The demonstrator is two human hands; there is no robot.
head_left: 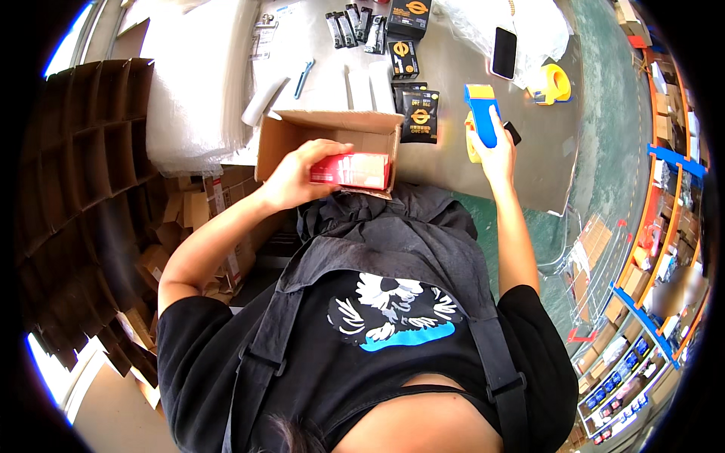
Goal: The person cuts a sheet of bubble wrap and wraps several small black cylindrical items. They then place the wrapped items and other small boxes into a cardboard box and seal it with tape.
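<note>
At the table's near edge stands a brown cardboard carton (283,130), its open side showing. My left hand (302,172) reaches over its near left part, fingers closed on a flat red box (355,171) that lies at the carton's near right corner. Part of the red box is hidden under the fingers. Off to the right, my right hand (495,149) grips a blue and yellow tape dispenser (483,113), with its blue end pointing away from me. Between carton and dispenser lies a black pouch with gold print (420,117).
Small black sachets (351,26) and black boxes (404,59) lie beyond the carton, near a blue cutter (303,78). A phone (504,53) and yellow tape dispenser (553,84) sit far right. Bubble wrap (198,83) fills the left; shelving (664,226) stands right.
</note>
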